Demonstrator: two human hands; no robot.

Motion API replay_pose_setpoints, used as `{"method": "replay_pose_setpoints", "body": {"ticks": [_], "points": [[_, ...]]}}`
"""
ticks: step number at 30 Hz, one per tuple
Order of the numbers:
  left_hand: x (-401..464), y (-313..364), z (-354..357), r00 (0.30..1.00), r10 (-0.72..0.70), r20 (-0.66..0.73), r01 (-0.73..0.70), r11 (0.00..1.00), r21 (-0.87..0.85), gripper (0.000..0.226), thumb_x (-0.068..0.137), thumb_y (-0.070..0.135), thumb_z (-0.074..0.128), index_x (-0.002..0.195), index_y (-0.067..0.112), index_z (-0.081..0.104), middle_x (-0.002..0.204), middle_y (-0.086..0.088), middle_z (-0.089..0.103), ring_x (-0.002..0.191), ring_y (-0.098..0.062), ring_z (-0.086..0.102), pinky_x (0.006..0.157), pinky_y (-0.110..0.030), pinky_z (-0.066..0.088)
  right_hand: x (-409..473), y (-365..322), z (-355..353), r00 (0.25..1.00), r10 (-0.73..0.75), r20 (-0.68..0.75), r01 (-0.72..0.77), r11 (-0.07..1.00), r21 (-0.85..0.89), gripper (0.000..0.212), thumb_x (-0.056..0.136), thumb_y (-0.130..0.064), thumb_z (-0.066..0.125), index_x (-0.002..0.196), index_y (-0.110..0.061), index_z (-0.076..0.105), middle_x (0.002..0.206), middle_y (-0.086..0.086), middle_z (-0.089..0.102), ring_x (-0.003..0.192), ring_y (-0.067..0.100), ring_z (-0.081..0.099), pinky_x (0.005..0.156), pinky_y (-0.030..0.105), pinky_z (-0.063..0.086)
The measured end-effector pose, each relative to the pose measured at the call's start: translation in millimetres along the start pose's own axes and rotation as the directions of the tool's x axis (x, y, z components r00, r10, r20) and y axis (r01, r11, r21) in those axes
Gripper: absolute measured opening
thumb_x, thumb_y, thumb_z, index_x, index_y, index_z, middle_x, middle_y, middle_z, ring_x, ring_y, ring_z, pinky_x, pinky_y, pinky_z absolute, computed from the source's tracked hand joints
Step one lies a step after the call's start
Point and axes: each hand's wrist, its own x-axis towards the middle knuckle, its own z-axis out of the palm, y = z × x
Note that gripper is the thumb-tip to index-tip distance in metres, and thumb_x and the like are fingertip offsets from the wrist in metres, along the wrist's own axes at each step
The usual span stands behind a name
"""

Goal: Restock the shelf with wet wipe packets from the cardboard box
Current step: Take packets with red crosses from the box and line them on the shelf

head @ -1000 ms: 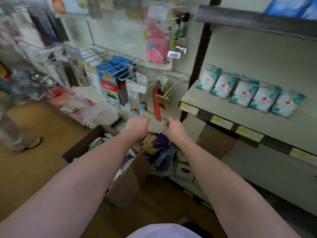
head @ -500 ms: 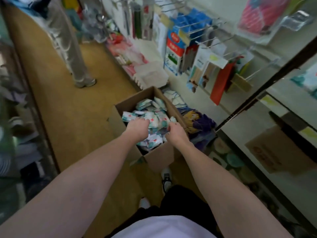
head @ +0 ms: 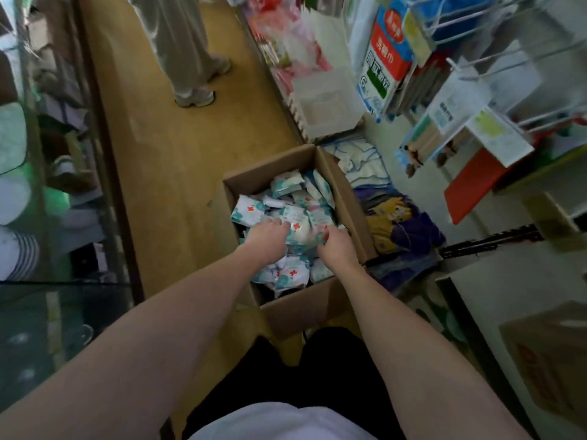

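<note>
We see open brown cardboard box (head: 317, 308) on tan floor, corrugated walls, flaps up. Inside box: heap of soft crinkly wet wipe packets (head: 287, 193), white-teal film, red cross marks. Our left hand (head: 266, 236) and right hand (head: 337, 246) inside box, fingers curled onto one packet (head: 300, 228) between them. Right of box: hanging red-white pack (head: 382, 66), Chinese lettering, digit 6.
</note>
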Motion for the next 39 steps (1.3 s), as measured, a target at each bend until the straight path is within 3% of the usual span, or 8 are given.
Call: {"method": "replay_pose_setpoints", "body": {"ticks": [7, 13, 17, 23, 28, 32, 37, 39], "points": [[59.2, 15.3, 10.1, 0.996, -0.029, 0.083, 0.032, 0.999, -0.032, 0.035, 0.092, 0.013, 0.053, 0.127, 0.012, 0.047, 0.122, -0.011, 0.051, 0.115, -0.031, 0.048, 0.081, -0.039, 0.041, 61.7, 21.2, 0.2, 0.999, -0.032, 0.04, 0.034, 0.998, -0.046, 0.023, 0.096, -0.012, 0.053, 0.118, -0.009, 0.058, 0.125, 0.012, 0.053, 0.114, 0.03, 0.05, 0.088, 0.037, 0.042], [106.4, 16.1, 20.1, 0.994, -0.002, 0.106, 0.003, 1.0, -0.011, 0.055, 0.087, 0.001, 0.055, 0.138, 0.012, 0.039, 0.137, -0.011, 0.041, 0.129, -0.032, 0.036, 0.095, -0.042, 0.042, 102.5, 16.8, 10.9, 0.993, 0.038, 0.111, -0.037, 0.999, -0.003, 0.04, 0.099, -0.022, 0.054, 0.136, -0.01, 0.045, 0.137, 0.013, 0.045, 0.121, 0.034, 0.05, 0.093, 0.042, 0.044], [131.1, 13.9, 29.1, 0.996, 0.009, 0.089, -0.011, 1.0, 0.023, 0.059, 0.087, 0.009, 0.058, 0.14, 0.015, 0.036, 0.138, -0.01, 0.038, 0.129, -0.032, 0.037, 0.1, -0.044, 0.038, 123.3, 12.5, 25.1, 0.978, 0.092, 0.188, -0.087, 0.996, -0.033, 0.048, 0.099, -0.021, 0.056, 0.141, -0.011, 0.035, 0.142, 0.018, 0.04, 0.123, 0.037, 0.049, 0.096, 0.046, 0.044], [138.3, 12.0, 45.4, 0.996, -0.052, 0.07, 0.049, 0.998, 0.042, 0.072, 0.081, 0.015, 0.067, 0.142, 0.018, 0.027, 0.143, -0.011, 0.032, 0.131, -0.035, 0.032, 0.103, -0.051, 0.034, 127.9, 11.5, 38.6, 0.985, 0.127, 0.114, -0.124, 0.992, -0.039, 0.053, 0.099, -0.022, 0.058, 0.143, -0.012, 0.03, 0.137, 0.018, 0.048, 0.122, 0.035, 0.051, 0.093, 0.042, 0.044], [131.1, 12.9, 41.9, 0.988, -0.126, 0.092, 0.117, 0.989, 0.094, 0.083, 0.08, 0.021, 0.073, 0.145, 0.016, 0.021, 0.139, -0.013, 0.04, 0.128, -0.035, 0.036, 0.101, -0.055, 0.031, 122.6, 11.2, 30.8, 0.979, 0.148, 0.142, -0.149, 0.989, -0.007, 0.091, 0.08, -0.031, 0.082, 0.147, -0.006, 0.026, 0.144, 0.016, 0.043, 0.129, 0.033, 0.048, 0.099, 0.04, 0.043], [120.5, 4.8, 39.6, 0.96, -0.198, 0.2, 0.179, 0.977, 0.112, 0.077, 0.077, 0.035, 0.078, 0.139, 0.014, 0.038, 0.138, -0.013, 0.039, 0.131, -0.034, 0.034, 0.108, -0.055, 0.028, 106.1, 11.2, 27.9, 0.982, 0.11, 0.151, -0.105, 0.994, -0.036, 0.105, 0.062, -0.044, 0.091, 0.141, -0.009, 0.03, 0.139, 0.015, 0.042, 0.126, 0.033, 0.047, 0.098, 0.038, 0.042], [101.0, -10.2, 35.5, 0.957, -0.154, 0.247, 0.152, 0.988, 0.027, 0.073, 0.079, 0.031, 0.077, 0.139, 0.016, 0.04, 0.137, -0.012, 0.043, 0.129, -0.032, 0.04, 0.1, -0.044, 0.039, 88.3, 8.9, 21.1, 0.985, 0.06, 0.162, -0.057, 0.998, -0.023, 0.104, 0.067, -0.043, 0.087, 0.146, -0.01, 0.028, 0.143, 0.016, 0.04, 0.129, 0.033, 0.041, 0.103, 0.043, 0.041], [92.9, -12.4, 29.7, 0.957, -0.148, 0.248, 0.168, 0.984, -0.063, 0.066, 0.085, 0.02, 0.071, 0.141, 0.015, 0.037, 0.126, -0.013, 0.055, 0.117, -0.034, 0.051, 0.084, -0.042, 0.046, 81.0, 5.6, 13.9, 0.985, 0.073, 0.154, -0.073, 0.997, -0.006, 0.097, 0.068, -0.04, 0.087, 0.142, -0.009, 0.033, 0.141, 0.015, 0.045, 0.128, 0.033, 0.044, 0.101, 0.043, 0.043]]}}
